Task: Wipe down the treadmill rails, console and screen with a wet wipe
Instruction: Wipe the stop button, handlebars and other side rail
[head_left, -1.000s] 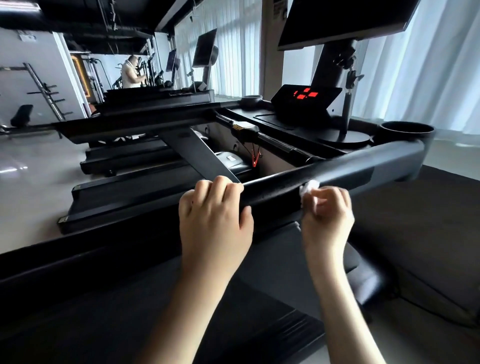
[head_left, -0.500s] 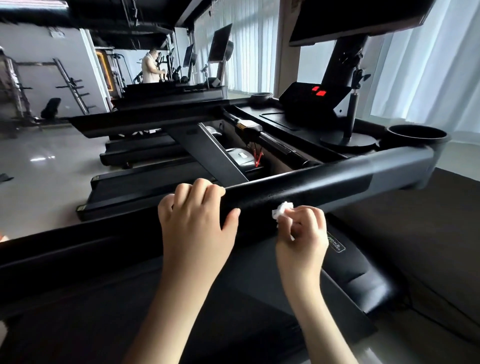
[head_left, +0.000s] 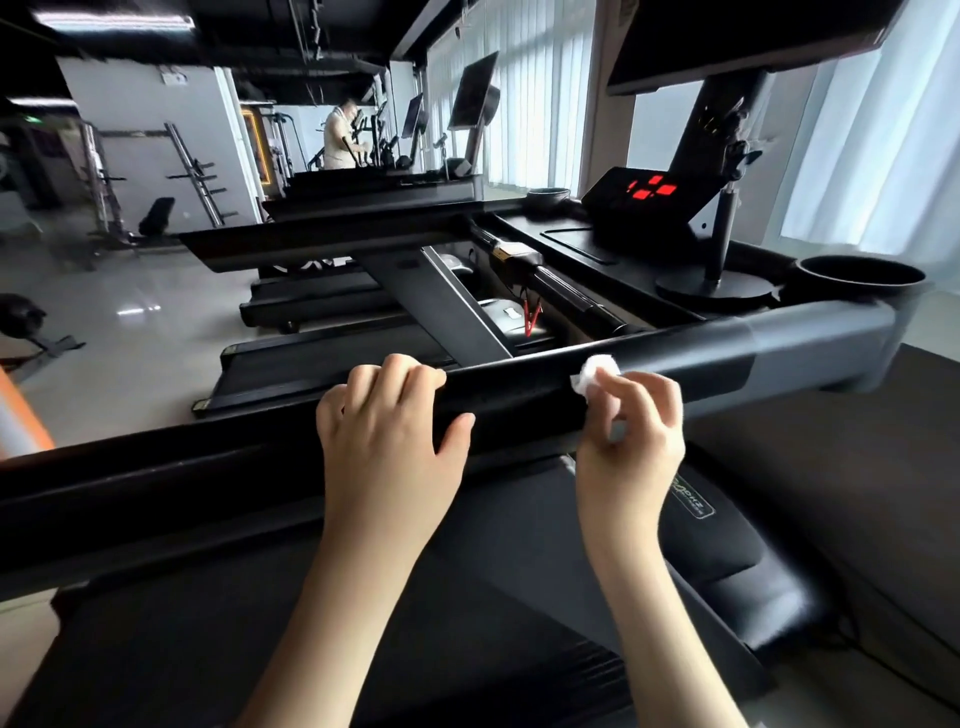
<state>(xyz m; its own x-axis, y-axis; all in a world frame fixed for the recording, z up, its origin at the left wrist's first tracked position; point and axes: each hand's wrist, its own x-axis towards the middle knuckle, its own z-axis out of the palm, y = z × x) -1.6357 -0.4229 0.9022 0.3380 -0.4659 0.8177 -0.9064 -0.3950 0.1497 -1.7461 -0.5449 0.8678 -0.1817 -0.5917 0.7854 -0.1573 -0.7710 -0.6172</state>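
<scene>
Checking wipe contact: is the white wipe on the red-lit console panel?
No, the right hand pinches the crumpled white wipe against the black tubular handrail.

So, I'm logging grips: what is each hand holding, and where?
The right hand pinches a bunched white wipe in its fingertips, against the rail. The left hand grips the rail's top, fingers curled over it.
</scene>
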